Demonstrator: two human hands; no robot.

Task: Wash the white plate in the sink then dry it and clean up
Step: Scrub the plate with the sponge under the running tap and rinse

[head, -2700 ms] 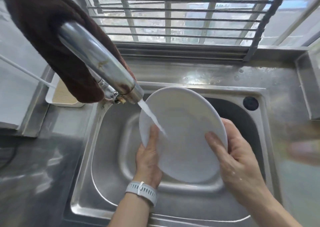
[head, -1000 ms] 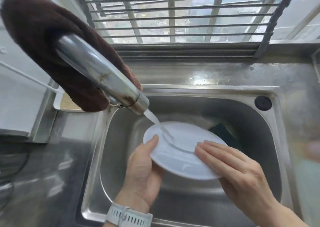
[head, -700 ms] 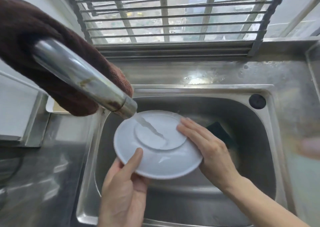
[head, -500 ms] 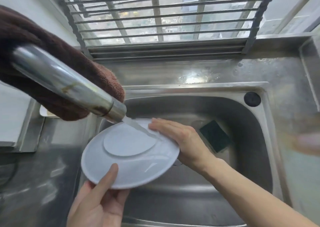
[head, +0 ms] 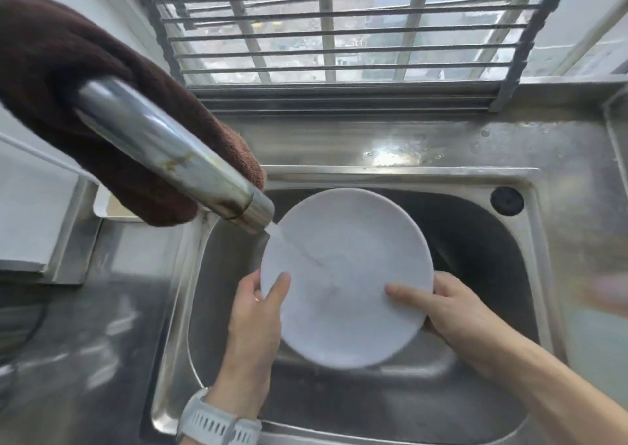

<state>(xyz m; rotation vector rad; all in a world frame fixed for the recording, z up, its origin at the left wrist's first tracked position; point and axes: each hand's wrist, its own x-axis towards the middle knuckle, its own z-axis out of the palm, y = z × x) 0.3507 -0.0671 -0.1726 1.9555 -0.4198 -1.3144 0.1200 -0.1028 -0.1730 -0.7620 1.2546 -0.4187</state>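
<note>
The white plate (head: 346,274) is tilted up over the steel sink (head: 530,240), its inner face toward me. My left hand (head: 255,315) grips its left rim, thumb on the face. My right hand (head: 452,305) holds the right rim, thumb lying across the face. Water runs from the steel faucet (head: 176,159) onto the plate's upper left and streams down the face. A brown towel (head: 68,87) is draped over the faucet.
A barred window (head: 339,26) stands behind the sink. A black plug hole (head: 507,201) sits at the sink's back right corner. A white tray (head: 112,210) lies left of the sink, behind the towel. Steel counter runs on both sides.
The plate was underside up at the sink's left, my right hand rubbing its base. Now it has moved back to the centre and turned face toward me, both hands on its rim.
</note>
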